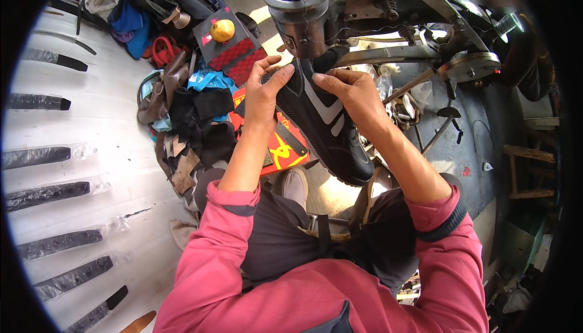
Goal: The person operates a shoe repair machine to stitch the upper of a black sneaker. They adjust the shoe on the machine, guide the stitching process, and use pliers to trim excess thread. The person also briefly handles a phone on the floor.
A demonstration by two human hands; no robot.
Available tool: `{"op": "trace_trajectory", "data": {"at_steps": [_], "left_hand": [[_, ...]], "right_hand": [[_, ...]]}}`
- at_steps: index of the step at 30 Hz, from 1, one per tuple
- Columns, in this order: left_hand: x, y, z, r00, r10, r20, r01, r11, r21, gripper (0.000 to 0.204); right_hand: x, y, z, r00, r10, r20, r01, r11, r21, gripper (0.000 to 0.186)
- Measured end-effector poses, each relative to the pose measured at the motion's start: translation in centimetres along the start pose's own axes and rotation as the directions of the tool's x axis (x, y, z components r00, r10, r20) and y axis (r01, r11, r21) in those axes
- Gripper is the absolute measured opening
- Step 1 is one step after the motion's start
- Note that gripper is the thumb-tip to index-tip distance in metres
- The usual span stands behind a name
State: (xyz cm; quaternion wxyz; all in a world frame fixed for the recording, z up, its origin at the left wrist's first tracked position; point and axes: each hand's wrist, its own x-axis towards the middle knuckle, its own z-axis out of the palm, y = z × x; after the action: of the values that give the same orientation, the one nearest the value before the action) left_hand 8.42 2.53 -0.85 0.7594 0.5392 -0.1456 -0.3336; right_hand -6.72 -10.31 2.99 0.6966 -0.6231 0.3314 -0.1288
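Note:
A black shoe with grey stripes on its side is held in front of me, its toe pointing down and toward me. My left hand grips the heel end, thumb pressed on the collar. On the other side of the opening, my right hand pinches the upper edge between thumb and fingers. The shoe's heel end lies close under the metal cylinder of a machine that looks like a shoe-stitching machine. Whether the shoe touches the machine there, I cannot tell.
Machine arms and a round wheel extend to the right. A yellow fruit rests on a dark box at the upper left, near bags and cloth scraps. Below the shoe lies a red-yellow box. Several belts line the white surface at left.

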Motion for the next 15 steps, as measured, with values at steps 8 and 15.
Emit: {"op": "trace_trajectory", "data": {"at_steps": [8,15], "left_hand": [[-0.3,0.0,0.2,1.0,-0.006,-0.03,0.007,1.0,0.001,0.048],[-0.3,0.3,0.3,1.0,0.013,-0.021,-0.012,1.0,0.019,0.045]], "right_hand": [[-0.2,-0.6,0.5,0.995,0.092,-0.034,-0.074,0.93,0.36,0.029],[0.4,0.3,0.9,0.996,0.061,-0.061,-0.039,0.949,0.312,0.025]]}}
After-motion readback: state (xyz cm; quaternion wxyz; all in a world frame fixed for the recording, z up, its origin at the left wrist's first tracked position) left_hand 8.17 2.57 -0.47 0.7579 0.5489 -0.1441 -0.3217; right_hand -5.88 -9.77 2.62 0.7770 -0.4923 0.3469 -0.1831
